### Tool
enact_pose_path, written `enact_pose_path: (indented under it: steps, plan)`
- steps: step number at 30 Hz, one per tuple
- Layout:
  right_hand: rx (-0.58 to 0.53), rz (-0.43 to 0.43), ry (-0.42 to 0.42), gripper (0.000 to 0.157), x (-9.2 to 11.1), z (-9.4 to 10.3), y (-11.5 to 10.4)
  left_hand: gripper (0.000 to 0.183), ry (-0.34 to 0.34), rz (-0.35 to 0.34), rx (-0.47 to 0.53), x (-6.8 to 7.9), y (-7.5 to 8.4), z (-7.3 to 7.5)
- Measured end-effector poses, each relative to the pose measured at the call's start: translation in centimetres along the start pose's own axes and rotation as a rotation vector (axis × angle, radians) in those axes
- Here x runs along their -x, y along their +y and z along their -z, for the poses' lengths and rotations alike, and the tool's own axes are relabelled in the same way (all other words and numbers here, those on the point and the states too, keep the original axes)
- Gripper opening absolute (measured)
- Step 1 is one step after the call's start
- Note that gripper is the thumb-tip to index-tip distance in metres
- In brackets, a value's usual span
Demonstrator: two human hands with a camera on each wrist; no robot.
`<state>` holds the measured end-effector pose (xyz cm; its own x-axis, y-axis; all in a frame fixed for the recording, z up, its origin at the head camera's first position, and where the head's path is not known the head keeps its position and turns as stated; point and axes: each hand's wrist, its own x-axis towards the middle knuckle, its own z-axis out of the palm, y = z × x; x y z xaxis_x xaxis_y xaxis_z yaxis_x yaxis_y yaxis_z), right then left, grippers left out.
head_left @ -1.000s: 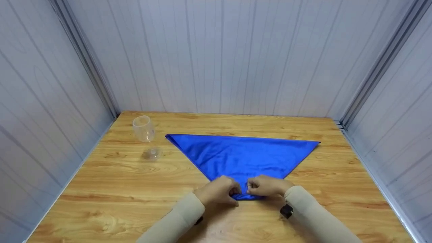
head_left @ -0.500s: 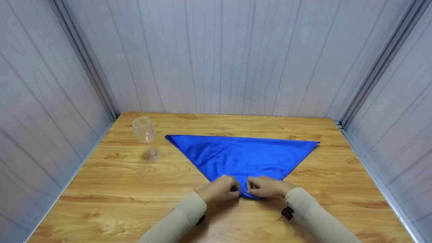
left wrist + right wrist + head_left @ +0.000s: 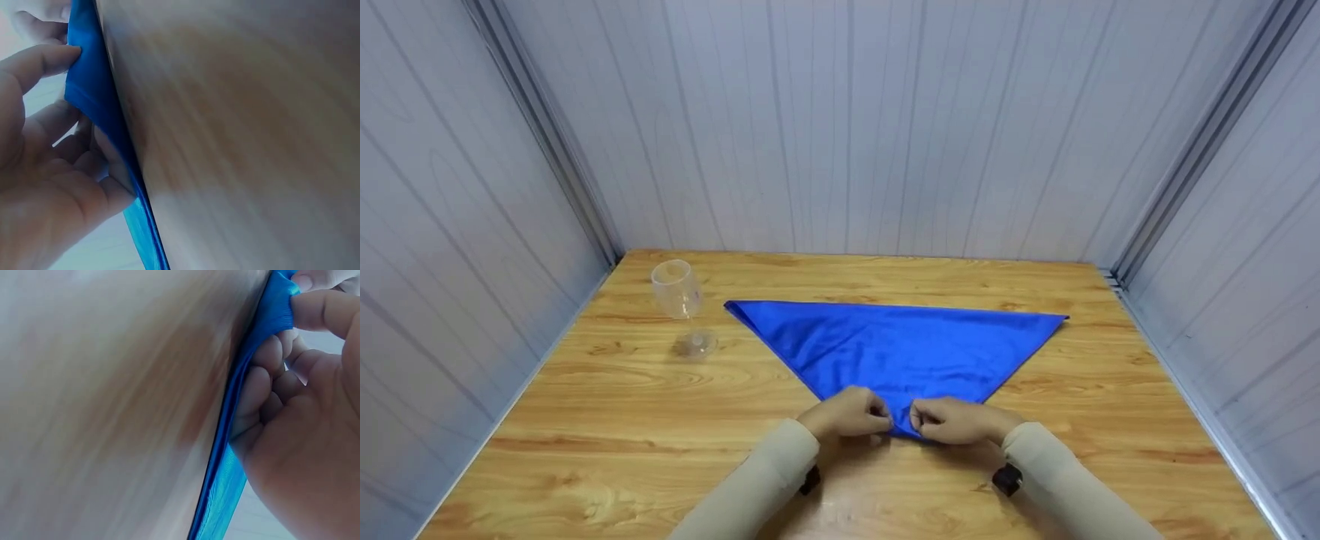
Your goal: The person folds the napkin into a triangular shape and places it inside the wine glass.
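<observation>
A blue satiny cloth lies on the wooden table, its long edge at the back and its sides narrowing toward me. At its short near edge, my left hand pinches the fabric, and my right hand grips the same edge a small gap away. In the left wrist view, the thumb presses the near side of the cloth while curled fingers lie behind it. The right wrist view has the thumb against the turned-up cloth edge, fingers curled behind. The fingertips are partly hidden by fabric.
A clear stemmed glass stands upright on the table, left of the cloth's back left corner. Pale wood-patterned panels enclose the table at the back and both sides.
My left thumb has drawn in from below the cloth's near edge and now presses against it. That edge sits slightly farther from me. The glass has stayed put.
</observation>
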<state>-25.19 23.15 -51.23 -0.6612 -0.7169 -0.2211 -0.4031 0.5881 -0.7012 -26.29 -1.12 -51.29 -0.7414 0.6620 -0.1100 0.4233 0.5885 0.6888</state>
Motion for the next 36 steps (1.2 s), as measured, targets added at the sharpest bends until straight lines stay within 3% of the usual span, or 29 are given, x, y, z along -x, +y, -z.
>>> enact_pose_path:
  steps: [3, 8, 15, 19, 24, 32, 36]
  plan:
    - [-0.023, -0.017, 0.002, 0.010, 0.2, 0.1, 0.0, 0.015, -0.009, 0.019, -0.026, -0.1, 0.0, 0.3]
    - [-0.028, -0.001, 0.001, 0.026, 0.4, 0.3, 0.2, 0.017, -0.041, 0.029, -0.044, -0.3, 0.0, 0.7]
    - [0.027, 0.021, 0.034, 0.011, 0.4, 0.7, 0.6, 0.020, -0.051, 0.057, -0.013, -0.3, -0.2, 0.9]
    - [0.053, -0.032, 0.042, 0.016, 0.3, 1.0, 0.6, 0.023, -0.055, 0.068, -0.007, -0.1, -0.3, 1.1]
    - [0.090, -0.031, 0.011, 0.027, -0.3, 1.4, 0.7, 0.026, -0.058, 0.081, 0.008, -0.1, -0.6, 1.3]
    - [0.176, -0.019, -0.033, 0.033, -1.2, 2.0, 0.3, 0.040, -0.012, 0.114, 0.031, -0.2, -0.7, 1.1]
    - [0.215, -0.058, -0.020, 0.033, -1.5, 2.0, -0.3, 0.049, 0.017, 0.144, 0.009, -0.3, -0.4, 1.0]
